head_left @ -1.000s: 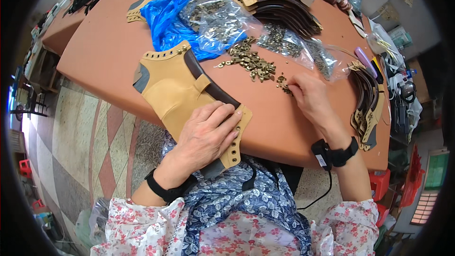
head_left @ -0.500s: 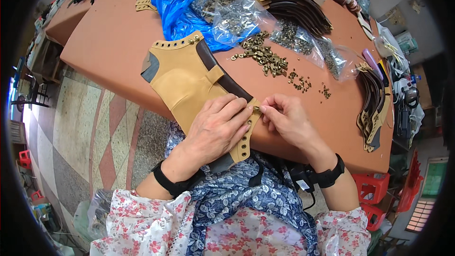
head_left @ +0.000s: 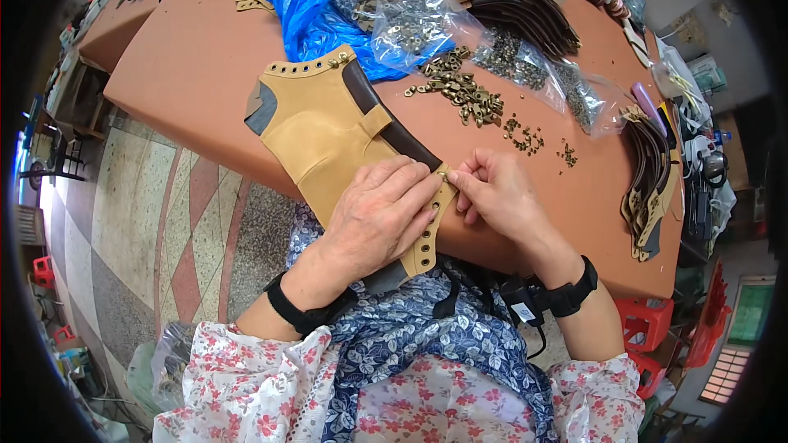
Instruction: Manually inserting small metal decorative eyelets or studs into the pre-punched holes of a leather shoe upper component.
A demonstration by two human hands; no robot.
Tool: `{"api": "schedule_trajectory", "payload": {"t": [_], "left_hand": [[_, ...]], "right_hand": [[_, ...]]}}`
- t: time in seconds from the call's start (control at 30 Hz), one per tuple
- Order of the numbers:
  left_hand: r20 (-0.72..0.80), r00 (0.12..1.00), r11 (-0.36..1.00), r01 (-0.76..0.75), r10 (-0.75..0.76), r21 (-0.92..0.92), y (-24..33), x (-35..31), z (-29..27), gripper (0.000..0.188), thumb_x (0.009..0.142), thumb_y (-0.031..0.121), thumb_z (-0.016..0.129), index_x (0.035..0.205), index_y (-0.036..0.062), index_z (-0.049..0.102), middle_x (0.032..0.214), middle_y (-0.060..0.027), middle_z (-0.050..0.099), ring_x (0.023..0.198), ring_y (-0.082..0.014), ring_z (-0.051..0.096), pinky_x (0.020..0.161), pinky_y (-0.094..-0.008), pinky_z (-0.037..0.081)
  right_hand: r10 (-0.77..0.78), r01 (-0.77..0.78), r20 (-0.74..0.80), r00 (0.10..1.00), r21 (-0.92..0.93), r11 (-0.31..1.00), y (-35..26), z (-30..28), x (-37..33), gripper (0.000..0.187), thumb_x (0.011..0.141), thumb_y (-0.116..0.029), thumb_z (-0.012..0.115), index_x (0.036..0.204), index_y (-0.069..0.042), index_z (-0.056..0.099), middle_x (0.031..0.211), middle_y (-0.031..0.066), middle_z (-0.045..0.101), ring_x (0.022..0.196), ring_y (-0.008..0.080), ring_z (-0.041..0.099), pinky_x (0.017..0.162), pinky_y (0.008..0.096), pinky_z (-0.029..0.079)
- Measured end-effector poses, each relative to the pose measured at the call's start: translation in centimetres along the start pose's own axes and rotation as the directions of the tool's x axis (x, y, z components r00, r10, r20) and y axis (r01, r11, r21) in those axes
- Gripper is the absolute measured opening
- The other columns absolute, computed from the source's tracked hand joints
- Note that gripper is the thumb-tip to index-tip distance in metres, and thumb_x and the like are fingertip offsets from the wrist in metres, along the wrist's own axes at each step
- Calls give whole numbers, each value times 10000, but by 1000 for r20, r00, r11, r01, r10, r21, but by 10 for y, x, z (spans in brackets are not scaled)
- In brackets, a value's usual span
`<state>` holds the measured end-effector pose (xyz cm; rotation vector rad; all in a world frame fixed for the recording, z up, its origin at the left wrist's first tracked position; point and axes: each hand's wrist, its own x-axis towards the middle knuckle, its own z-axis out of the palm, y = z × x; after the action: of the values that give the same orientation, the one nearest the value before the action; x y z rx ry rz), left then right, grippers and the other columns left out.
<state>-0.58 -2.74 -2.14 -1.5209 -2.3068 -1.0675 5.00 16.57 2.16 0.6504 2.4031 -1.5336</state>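
Observation:
A tan leather shoe upper with dark brown lining and rows of eyelets at both ends lies across the near table edge. My left hand grips it, fingers bent over its near right part; the thumb is hidden. Pinched at the corner by the near eyelet row is a small brass lace hook, between the thumb and forefinger of my right hand. At the upper's far end, similar brass fittings sit at the corner of the other eyelet row.
Beyond the upper lie loose brass hooks and smaller rivets on the brown table. Farther back are a blue bag, clear bags of fittings and stacked uppers. Another stack lies at the right edge.
My right hand has shifted slightly up and closer to the corner of the upper, still pinching the brass hook. The left hand keeps its hold.

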Motion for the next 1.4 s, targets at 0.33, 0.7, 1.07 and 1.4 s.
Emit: {"api": "schedule_trajectory", "payload": {"t": [0.33,0.7,1.07,1.4], "left_hand": [[29,999,997,-28,26,74,1,1,0,433,818,112,728,1239,31,670,1145,-87,609,1127,-295,565,941,-404,458],[17,999,995,-34,32,94,2,1,2,414,824,116,727,1224,24,674,1149,-89,610,1134,-289,564,941,-402,458],[-15,999,993,-33,34,115,3,0,5,416,813,129,733,1217,44,682,1139,-81,615,1115,-277,571,919,-388,455],[-58,994,985,-77,87,156,1,-2,10,407,789,100,742,1191,53,700,1183,-85,635,1092,-269,581,895,-379,462]], "right_hand": [[-459,407,-109,882,-313,858,20,1,-14,109,937,-84,626,972,17,648,792,115,680,667,256,687,603,343,548],[-765,555,22,643,-703,445,29,11,-30,300,862,-24,625,1156,20,665,1034,125,624,900,281,662,770,371,553],[-784,517,198,588,-838,176,32,7,-29,386,813,-114,588,1146,63,672,1020,79,601,828,212,589,726,329,512],[-806,530,144,573,-816,231,32,7,-26,365,825,-109,581,1144,39,679,984,68,595,826,200,586,706,320,508]]}}
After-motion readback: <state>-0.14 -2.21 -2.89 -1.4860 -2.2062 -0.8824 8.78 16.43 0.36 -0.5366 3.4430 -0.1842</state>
